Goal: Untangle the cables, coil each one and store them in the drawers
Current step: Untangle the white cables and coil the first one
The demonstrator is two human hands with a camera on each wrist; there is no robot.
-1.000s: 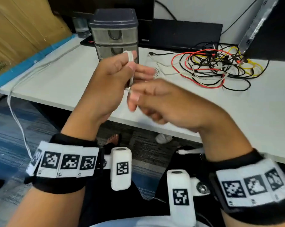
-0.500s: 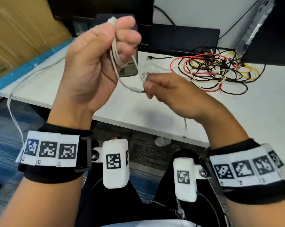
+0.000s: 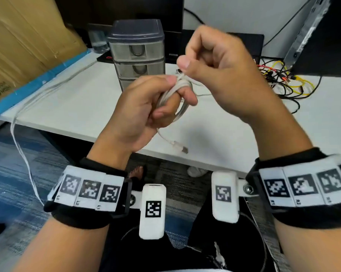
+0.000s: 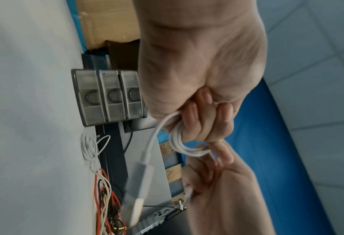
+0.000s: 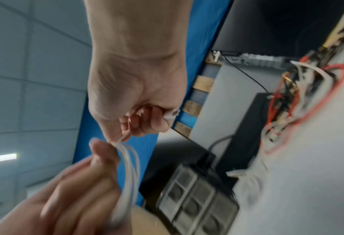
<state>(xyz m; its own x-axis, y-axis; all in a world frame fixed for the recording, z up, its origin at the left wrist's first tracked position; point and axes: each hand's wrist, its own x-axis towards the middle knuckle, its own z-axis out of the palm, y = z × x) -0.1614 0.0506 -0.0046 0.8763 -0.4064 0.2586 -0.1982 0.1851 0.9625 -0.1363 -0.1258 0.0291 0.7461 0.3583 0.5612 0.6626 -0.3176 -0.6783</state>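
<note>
My left hand [image 3: 161, 103] grips a white cable [image 3: 175, 95] wound in loops round its fingers, above the table's near edge. One end with a USB plug [image 3: 180, 147] dangles below the hand. My right hand [image 3: 210, 61], just above and to the right, pinches the cable's other end at the top of the coil. The left wrist view shows the white cable coil [image 4: 184, 143] round my curled fingers and the USB plug [image 4: 137, 202] hanging. The tangle of red, black and yellow cables [image 3: 279, 79] lies on the table at the right. The small drawer unit [image 3: 138, 54] stands behind my hands, drawers closed.
A white table [image 3: 83, 99] spans the view. A thin white cord [image 3: 22, 150] hangs over its left edge to the floor. Another coiled white cable [image 4: 89, 146] lies beside the drawer unit. Cardboard [image 3: 24, 36] leans at the left; a dark monitor base [image 3: 242, 44] sits behind.
My left hand came down from its raised position to the table edge. My right hand rose above it, and the cable now sits in more loops round the left fingers.
</note>
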